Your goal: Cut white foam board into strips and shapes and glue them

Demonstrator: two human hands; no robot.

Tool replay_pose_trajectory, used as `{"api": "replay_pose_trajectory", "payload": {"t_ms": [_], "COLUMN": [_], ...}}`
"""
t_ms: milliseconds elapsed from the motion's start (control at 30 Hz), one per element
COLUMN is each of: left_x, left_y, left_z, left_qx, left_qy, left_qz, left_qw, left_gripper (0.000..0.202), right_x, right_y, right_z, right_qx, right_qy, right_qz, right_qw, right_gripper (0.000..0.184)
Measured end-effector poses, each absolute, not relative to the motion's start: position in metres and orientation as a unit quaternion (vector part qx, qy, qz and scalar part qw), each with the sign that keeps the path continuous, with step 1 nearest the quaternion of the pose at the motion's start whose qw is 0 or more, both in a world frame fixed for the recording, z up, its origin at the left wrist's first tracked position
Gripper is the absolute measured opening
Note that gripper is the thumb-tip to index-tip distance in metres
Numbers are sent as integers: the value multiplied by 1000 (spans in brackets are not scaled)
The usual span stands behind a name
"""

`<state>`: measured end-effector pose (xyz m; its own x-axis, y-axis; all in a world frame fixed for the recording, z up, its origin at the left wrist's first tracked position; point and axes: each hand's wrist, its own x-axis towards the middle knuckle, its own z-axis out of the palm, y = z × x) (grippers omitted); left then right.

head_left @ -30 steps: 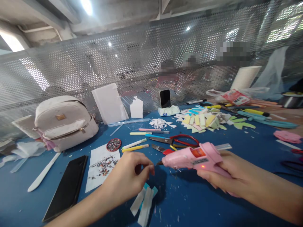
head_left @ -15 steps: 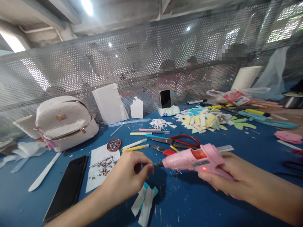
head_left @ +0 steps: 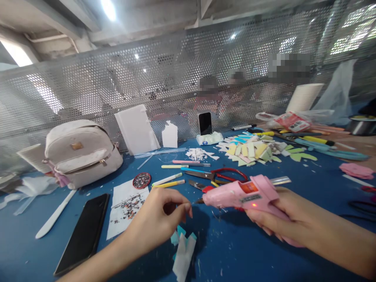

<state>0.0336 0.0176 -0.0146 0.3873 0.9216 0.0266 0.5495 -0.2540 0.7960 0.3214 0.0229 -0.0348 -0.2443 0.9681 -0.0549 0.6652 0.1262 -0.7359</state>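
Note:
My right hand grips a pink hot glue gun above the blue table, its nozzle pointing left toward my left hand. My left hand hovers just left of the nozzle with fingers pinched together; what they pinch is too small to make out. Below that hand lies a small bundle of white and teal foam strips. A glue stick pokes out of the gun's back.
A black phone and a paper with sequins lie at left, beside a beige backpack. Red scissors, coloured sticks and foam cut-outs sit behind the gun. A perforated metal screen backs the table.
The foam strip bundle under my left hand has shifted and turned more upright. The glue gun rose slightly; my left hand stays pinched at the nozzle.

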Motion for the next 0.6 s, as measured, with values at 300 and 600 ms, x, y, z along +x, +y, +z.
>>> {"api": "replay_pose_trajectory", "payload": {"t_ms": [300, 600], "left_x": [34, 34], "left_y": [16, 19], "left_z": [-18, -18], "left_qx": [743, 755], "left_qy": [497, 489], "left_qz": [249, 251], "left_qw": [371, 359], "left_gripper": [27, 26], "right_x": [320, 320], "right_y": [24, 22], "right_z": [-35, -32], "right_qx": [-585, -568], "right_qy": [-715, -719], "right_qz": [346, 346], "right_qw": [165, 201], "right_gripper": [53, 44]}}
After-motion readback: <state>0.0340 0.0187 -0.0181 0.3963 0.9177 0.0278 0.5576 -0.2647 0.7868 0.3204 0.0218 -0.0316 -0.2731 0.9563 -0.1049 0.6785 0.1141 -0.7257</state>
